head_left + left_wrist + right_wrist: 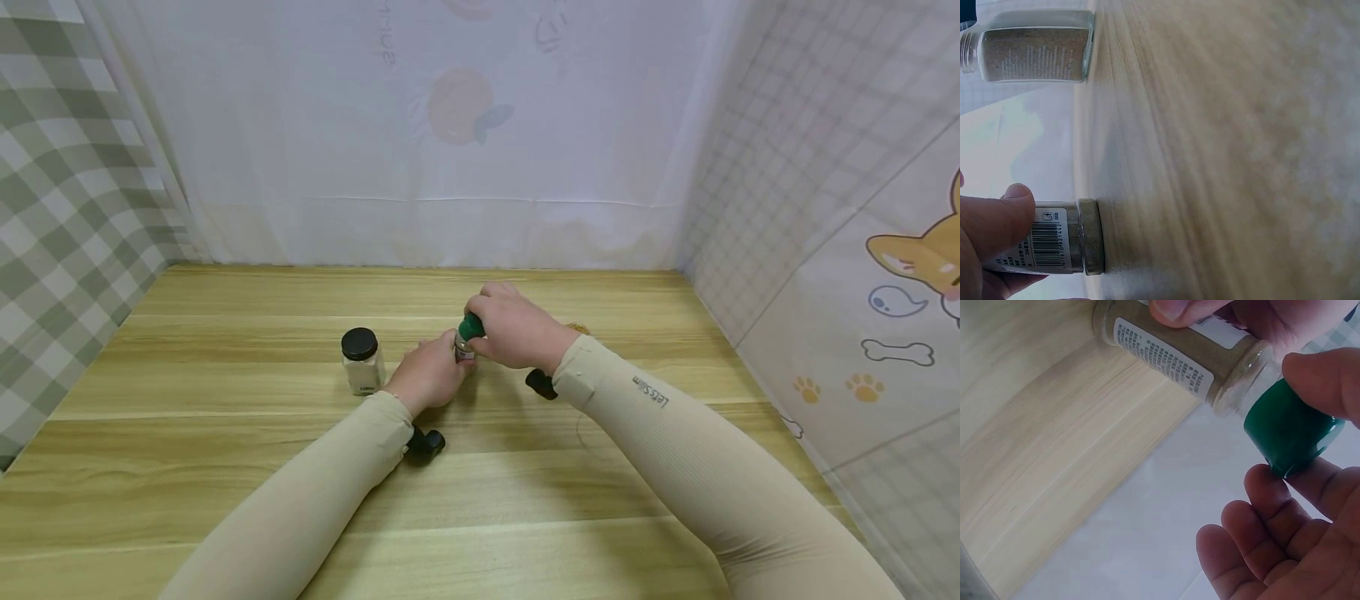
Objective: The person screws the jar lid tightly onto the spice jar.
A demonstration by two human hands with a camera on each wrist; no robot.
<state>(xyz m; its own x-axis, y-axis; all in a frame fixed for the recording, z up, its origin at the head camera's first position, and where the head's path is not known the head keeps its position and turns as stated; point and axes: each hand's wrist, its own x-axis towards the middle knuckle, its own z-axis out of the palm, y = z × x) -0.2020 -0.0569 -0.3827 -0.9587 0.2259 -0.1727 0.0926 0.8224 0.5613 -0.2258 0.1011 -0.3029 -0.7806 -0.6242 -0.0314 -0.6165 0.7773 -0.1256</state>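
My left hand (429,372) grips a small glass spice jar (1050,240) of brown powder with a printed label. The jar's base stands on the wooden table in the left wrist view. My right hand (517,327) pinches the green cap (1291,428) at the jar's neck between thumb and fingers. Clear glass shows just below that cap, and the other fingers of this hand spread away from it. Whether the cap is loose, I cannot tell.
A square jar (365,371) of pale powder with a black lid stands left of my left hand. Another glass jar (1038,53) of brown contents, with a threaded neck, stands farther right. White sheeting (450,225) closes off the table's far edge.
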